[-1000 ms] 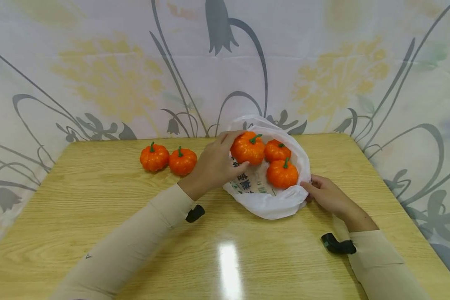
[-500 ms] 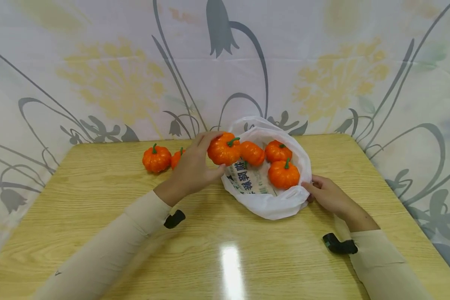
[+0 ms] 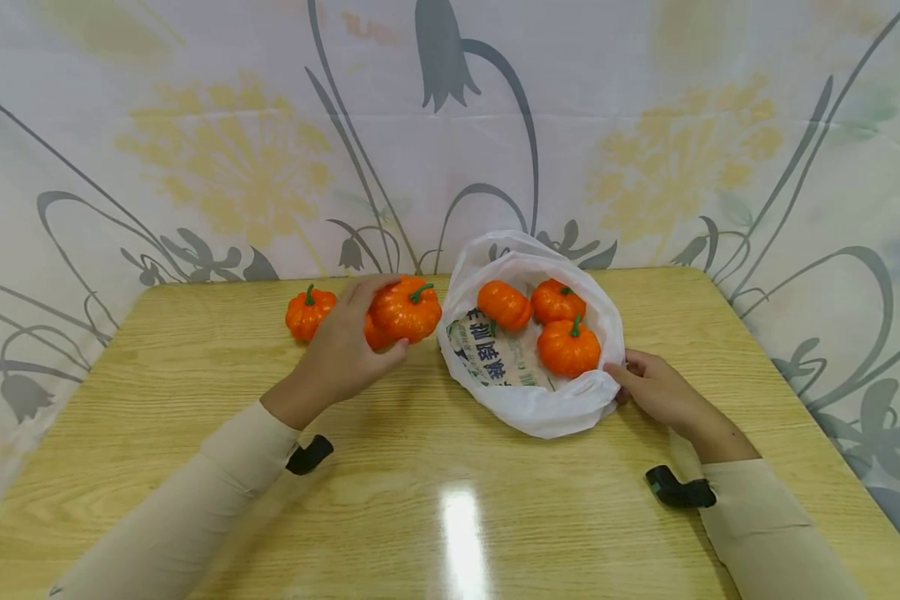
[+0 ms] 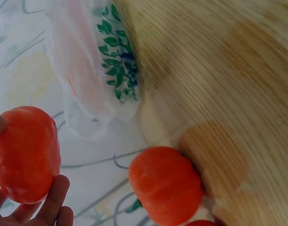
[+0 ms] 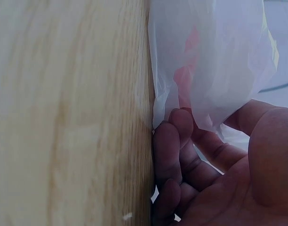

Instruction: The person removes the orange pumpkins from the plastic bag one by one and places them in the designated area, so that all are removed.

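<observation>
My left hand (image 3: pixel 345 354) grips a small orange pumpkin (image 3: pixel 408 312) with a green stem, just left of the white plastic bag (image 3: pixel 536 417). In the left wrist view the held pumpkin (image 4: pixel 26 153) sits between thumb and fingers. Behind it in the head view, a second pumpkin (image 3: pixel 377 336) is mostly hidden; another pumpkin (image 3: pixel 306 314) lies left of that, partly behind the hand. Inside the open-mouthed bag are three pumpkins, one tipped on its side (image 3: pixel 504 305). My right hand (image 3: pixel 656 392) pinches the bag's right rim; the right wrist view shows its fingers (image 5: pixel 167 150) at the plastic.
The wooden table (image 3: pixel 390 508) spreads across the foreground. A floral-patterned cloth (image 3: pixel 450 150) hangs along its back edge and both sides. Printed green leaves (image 4: pixel 116 56) show on the bag's outside in the left wrist view.
My left hand has carried its pumpkin leftward out of the bag's mouth toward the two on the table, uncovering the tipped pumpkin inside. The right hand has stayed at the rim.
</observation>
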`<action>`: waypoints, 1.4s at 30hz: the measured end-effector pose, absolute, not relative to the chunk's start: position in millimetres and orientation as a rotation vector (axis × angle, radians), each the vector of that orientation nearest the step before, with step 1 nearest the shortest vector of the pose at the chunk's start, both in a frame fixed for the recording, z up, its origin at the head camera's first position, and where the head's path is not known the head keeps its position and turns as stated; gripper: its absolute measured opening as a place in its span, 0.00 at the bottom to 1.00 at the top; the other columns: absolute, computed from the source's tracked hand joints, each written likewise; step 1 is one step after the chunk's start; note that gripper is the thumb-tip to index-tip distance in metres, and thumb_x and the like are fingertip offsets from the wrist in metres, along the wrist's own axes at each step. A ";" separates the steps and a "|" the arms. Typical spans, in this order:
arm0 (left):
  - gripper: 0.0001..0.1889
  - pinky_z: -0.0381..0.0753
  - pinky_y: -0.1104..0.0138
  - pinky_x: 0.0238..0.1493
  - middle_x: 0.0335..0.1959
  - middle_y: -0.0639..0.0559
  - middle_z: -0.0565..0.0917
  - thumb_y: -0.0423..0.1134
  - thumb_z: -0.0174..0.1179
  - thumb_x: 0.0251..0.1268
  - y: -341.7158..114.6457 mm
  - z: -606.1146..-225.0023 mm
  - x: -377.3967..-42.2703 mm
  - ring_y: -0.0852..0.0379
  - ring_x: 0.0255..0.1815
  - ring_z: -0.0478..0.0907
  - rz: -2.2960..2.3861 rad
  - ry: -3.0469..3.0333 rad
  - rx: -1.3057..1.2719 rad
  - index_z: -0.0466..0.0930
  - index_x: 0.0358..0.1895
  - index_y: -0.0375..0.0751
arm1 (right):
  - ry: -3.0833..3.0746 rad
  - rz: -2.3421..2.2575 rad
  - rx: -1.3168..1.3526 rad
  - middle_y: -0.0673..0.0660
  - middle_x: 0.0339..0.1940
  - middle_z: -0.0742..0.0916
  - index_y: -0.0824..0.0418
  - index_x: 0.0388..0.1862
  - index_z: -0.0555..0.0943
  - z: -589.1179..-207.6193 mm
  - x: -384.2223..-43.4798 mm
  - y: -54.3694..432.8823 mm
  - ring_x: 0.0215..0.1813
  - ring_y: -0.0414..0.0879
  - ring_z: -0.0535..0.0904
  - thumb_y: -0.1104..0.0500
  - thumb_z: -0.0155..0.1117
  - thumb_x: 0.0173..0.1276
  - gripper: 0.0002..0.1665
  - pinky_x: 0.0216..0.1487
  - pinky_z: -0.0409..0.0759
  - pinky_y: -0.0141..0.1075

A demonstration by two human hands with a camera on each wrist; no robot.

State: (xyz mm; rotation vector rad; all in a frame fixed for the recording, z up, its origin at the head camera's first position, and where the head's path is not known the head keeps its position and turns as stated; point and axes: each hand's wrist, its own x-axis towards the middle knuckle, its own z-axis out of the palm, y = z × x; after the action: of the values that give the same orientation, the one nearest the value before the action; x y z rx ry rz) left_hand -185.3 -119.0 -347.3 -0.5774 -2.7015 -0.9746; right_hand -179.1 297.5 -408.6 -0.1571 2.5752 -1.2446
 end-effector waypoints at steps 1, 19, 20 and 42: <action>0.40 0.80 0.43 0.58 0.70 0.45 0.67 0.43 0.68 0.56 -122.8 -347.5 -183.9 0.41 0.63 0.74 -0.980 -2.705 -0.573 0.61 0.72 0.54 | 2.576 -1.244 -0.158 0.52 0.31 0.82 0.69 0.60 0.74 -408.5 -179.1 297.4 0.34 0.40 0.77 0.50 0.48 0.81 0.25 0.37 0.77 0.30; 0.40 0.78 0.47 0.62 0.71 0.39 0.64 0.39 0.68 0.61 -177.9 -366.4 -173.2 0.41 0.65 0.71 -1.044 -2.853 -0.582 0.58 0.74 0.40 | 2.596 -1.207 -0.130 0.53 0.32 0.82 0.69 0.60 0.74 -408.7 -178.6 296.9 0.35 0.42 0.77 0.49 0.48 0.81 0.26 0.37 0.77 0.30; 0.40 0.78 0.47 0.62 0.72 0.39 0.63 0.39 0.68 0.61 -179.0 -368.1 -173.0 0.42 0.65 0.71 -1.044 -2.869 -0.579 0.58 0.75 0.41 | 2.596 -1.209 -0.130 0.53 0.32 0.82 0.70 0.60 0.74 -408.6 -178.4 296.7 0.35 0.41 0.77 0.49 0.48 0.81 0.25 0.37 0.77 0.30; 0.38 0.69 0.41 0.69 0.71 0.36 0.63 0.39 0.67 0.63 -188.2 -389.0 -175.0 0.37 0.71 0.65 -1.058 -3.025 -0.651 0.57 0.72 0.38 | 2.595 -1.229 -0.150 0.53 0.32 0.82 0.69 0.59 0.75 -409.2 -178.1 296.7 0.35 0.41 0.76 0.50 0.49 0.81 0.24 0.37 0.76 0.30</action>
State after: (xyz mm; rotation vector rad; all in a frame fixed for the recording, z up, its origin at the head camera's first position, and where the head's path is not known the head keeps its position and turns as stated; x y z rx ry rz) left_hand -175.0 -188.2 -389.0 -0.6510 -3.0253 -1.0575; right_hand -178.1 296.7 -409.2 -0.1496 2.5951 -1.2289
